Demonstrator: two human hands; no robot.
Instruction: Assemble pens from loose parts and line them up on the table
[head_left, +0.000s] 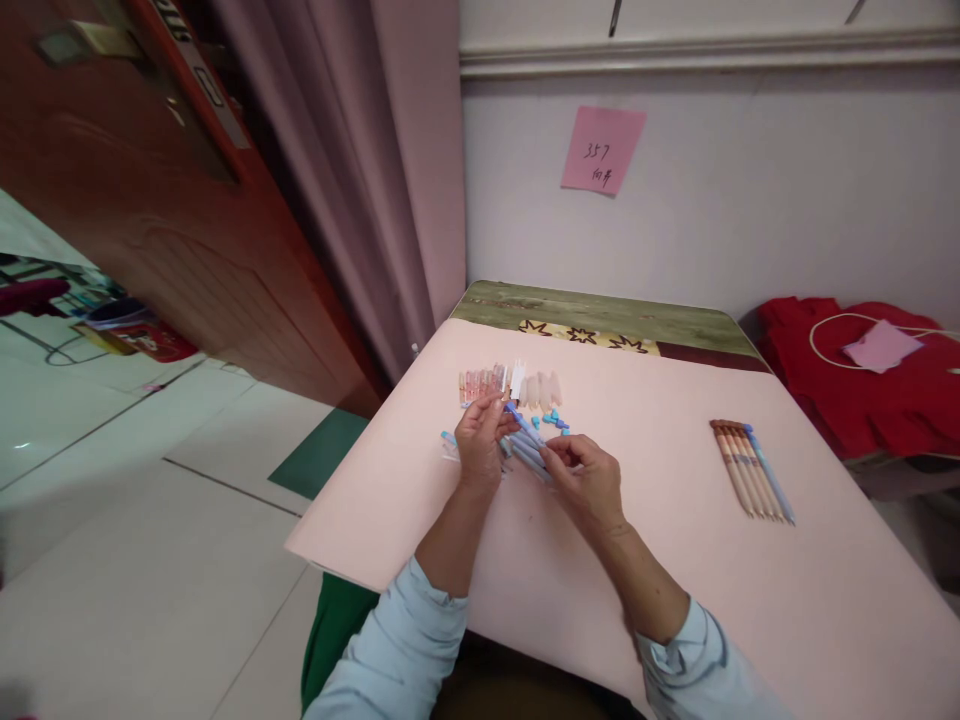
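Both hands are raised over the pink-topped table, one at each end of a blue pen. My left hand pinches its darker blue upper end. Its lower end sits between the fingers and thumb of my right hand. Beneath them lie several pale blue pen barrels, partly hidden by the hands. Just beyond are small bright blue pen parts, scattered loosely. A row of clear and pinkish small tubes lies behind my left hand, beside frosted translucent pieces.
On the table's right side, several beige pens with brown tops lie in a row with a blue pen alongside. Red cloth is beyond the right edge. A pink note is on the wall; a wooden door stands left.
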